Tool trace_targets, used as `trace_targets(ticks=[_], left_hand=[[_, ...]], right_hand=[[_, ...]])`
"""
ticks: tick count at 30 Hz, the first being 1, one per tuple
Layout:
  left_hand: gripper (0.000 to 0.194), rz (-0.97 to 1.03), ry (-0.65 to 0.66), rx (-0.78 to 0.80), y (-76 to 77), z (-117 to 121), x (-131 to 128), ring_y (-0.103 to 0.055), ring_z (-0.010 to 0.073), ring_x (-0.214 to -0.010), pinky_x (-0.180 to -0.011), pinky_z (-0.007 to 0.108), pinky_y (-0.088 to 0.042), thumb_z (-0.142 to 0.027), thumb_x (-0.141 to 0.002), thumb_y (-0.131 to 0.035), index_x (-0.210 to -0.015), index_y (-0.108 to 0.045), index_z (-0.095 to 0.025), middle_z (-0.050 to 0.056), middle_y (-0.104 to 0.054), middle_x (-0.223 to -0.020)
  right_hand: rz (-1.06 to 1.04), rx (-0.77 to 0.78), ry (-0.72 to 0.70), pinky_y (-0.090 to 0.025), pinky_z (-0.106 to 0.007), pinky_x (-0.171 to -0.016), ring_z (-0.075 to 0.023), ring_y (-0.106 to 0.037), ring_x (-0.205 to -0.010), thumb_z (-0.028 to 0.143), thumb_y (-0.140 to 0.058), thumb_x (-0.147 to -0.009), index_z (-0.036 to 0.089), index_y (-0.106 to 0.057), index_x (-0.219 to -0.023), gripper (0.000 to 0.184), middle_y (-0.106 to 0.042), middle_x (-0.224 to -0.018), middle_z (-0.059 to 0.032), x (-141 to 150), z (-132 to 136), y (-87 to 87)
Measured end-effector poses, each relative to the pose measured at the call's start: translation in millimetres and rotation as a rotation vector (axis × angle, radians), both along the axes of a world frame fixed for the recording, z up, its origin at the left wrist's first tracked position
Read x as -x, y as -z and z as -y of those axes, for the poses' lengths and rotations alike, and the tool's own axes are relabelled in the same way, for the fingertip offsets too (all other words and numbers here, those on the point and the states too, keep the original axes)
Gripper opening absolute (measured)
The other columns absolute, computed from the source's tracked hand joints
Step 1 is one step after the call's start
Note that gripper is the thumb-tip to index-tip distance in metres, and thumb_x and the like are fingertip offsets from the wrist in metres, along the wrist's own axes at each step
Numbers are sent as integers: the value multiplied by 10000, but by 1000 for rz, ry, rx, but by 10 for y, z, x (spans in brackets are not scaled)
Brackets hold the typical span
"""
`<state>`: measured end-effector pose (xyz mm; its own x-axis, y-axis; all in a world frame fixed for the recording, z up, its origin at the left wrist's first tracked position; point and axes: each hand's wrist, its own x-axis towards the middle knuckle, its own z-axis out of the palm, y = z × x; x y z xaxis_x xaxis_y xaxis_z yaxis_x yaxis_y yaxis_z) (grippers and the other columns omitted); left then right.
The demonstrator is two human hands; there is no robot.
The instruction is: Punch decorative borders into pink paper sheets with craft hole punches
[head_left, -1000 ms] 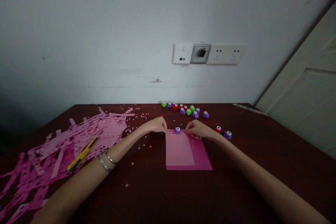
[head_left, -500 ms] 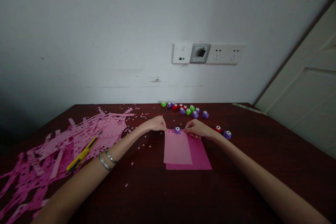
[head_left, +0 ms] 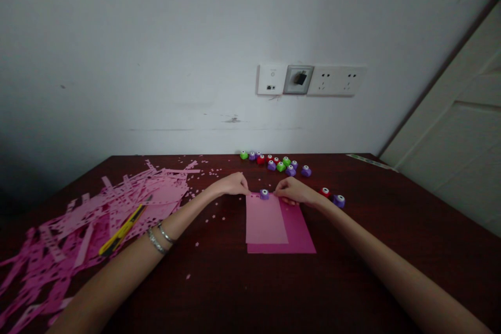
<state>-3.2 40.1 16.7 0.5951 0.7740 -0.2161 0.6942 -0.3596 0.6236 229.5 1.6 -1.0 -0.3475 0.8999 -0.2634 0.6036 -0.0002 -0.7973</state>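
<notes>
A light pink sheet of paper [head_left: 266,224] lies over a darker pink sheet [head_left: 299,229]. At its far edge, which has a few punched holes at the left, sits a purple craft punch [head_left: 264,194]. My left hand [head_left: 234,185] pinches the far left corner of the light sheet. The fingers of my right hand [head_left: 291,191] are closed on the same far edge, just right of the punch. A red punch [head_left: 325,192] and another purple punch [head_left: 338,201] stand beyond my right wrist.
Several coloured punches [head_left: 281,166] stand near the wall. A heap of punched pink paper strips [head_left: 156,198] covers the left side, with a yellow utility knife [head_left: 123,228] on it. Tiny paper cutouts are scattered about. A ruler-like strip [head_left: 371,162] lies at the back right.
The light sheet's near edge has shifted away from me and slightly left over the darker sheet, then swung a little back right. Both hands keep their pinch, almost unmoved.
</notes>
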Motion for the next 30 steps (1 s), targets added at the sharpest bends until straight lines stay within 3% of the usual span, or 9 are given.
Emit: trace_targets(ticks=[3, 10, 14, 18, 24, 30], left_hand=[[289, -21, -13, -42, 2, -7, 0, -519, 128, -594, -547, 223, -345, -392, -647, -610, -660, -690, -115, 44, -645, -632], [246, -73, -78, -118, 9, -32, -17, -527, 128, -597, -553, 228, -348, -344, -695, -568, -649, -665, -122, 37, -621, -630], [230, -16, -141, -198, -2, -16, -61, -533, 123, -616, -567, 223, -351, -318, -713, -548, -620, -631, -124, 38, -618, -649], [269, 92, -169, -252, -41, 39, -152, -490, 107, -561, -532, 221, -333, -351, -729, -524, -593, -601, -131, 16, -575, -585], [304, 24, -38, -68, -78, 94, -249, -365, 78, -430, -441, 226, -256, -376, -715, -510, -544, -579, -134, -26, -429, -448], [267, -2, -44, 184, -101, 71, -268, -278, 60, -368, -391, 227, -200, -377, -703, -520, -560, -555, -155, -50, -359, -418]], right_hand=[[-3, -9, -14, -257, -170, -295, -47, -366, -308, 292, -517, -738, 151, -517, -570, 220, -464, -397, 42, 2, 0, 8], [42, -25, 29, -285, -166, -312, -53, -395, -311, 298, -493, -777, 160, -491, -620, 208, -470, -403, 49, 19, 11, -18], [99, -80, 74, -294, -165, -325, -55, -407, -314, 322, -454, -832, 165, -463, -639, 248, -467, -404, 46, 26, 54, -113], [142, -90, 17, -276, -169, -319, -50, -383, -299, 362, -414, -867, 166, -459, -643, 301, -455, -401, 44, 88, 115, -201], [147, 23, -70, -245, -169, -311, -46, -342, -288, 336, -349, -898, 172, -449, -656, 310, -429, -399, 56, 232, 169, -269], [134, 144, -58, -173, -179, -288, -32, -276, -260, 358, -356, -900, 174, -401, -530, 416, -370, -356, 59, 283, 207, -345]])
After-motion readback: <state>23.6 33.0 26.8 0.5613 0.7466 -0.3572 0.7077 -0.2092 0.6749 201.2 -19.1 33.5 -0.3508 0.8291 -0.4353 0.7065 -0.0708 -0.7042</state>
